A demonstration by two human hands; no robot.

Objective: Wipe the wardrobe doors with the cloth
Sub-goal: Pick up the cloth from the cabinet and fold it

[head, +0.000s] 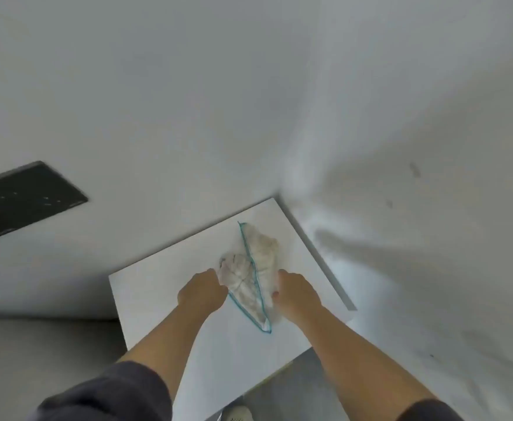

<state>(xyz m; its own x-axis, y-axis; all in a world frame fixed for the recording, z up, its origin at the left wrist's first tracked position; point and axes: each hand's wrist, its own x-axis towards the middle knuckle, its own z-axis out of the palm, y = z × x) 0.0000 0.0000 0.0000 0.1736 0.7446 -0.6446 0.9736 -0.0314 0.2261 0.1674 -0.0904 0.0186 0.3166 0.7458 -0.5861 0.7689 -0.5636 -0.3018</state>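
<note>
Since the cloth [250, 270] looks soft and light (crumpled on a white top [151, 302]), its bunched folds suit gripping. The left hand [202, 291] and right hand [298, 292] each clutch it with curled fingers.

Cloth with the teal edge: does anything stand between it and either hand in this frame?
Nothing visible does. The left hand and the right hand both grip the crumpled white cloth with teal edging, one at each side, as it lies on the flat white panel.
</note>
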